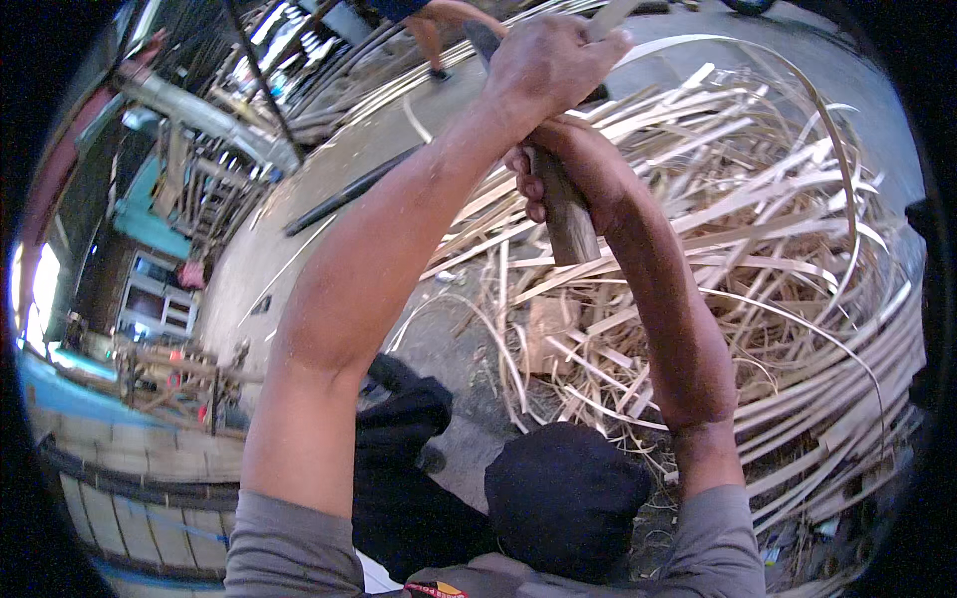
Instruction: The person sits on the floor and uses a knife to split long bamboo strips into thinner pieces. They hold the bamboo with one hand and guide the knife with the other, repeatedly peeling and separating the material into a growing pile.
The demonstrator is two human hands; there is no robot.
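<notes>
My left hand (553, 65), at the top of the view, is closed around a pale bamboo strip (612, 16) that sticks out past the thumb. Just below it and partly hidden by it, my right hand (543, 164) wraps round the wooden handle (568, 214) of a large knife. Its dark blade (482, 42) shows to the left of my left hand; the middle of the knife is covered. My forearms cross near the wrists. From beside the left hand, a long thin strip (797, 75) arcs to the right and down over the pile.
A big tangled heap of bamboo strips and shavings (758, 199) covers the floor at right. A dark pole (354, 189) lies at left. Another person's leg (427, 48) stands at the far side. Wooden racks (199, 189) and a slatted bamboo surface (150, 518) are at left.
</notes>
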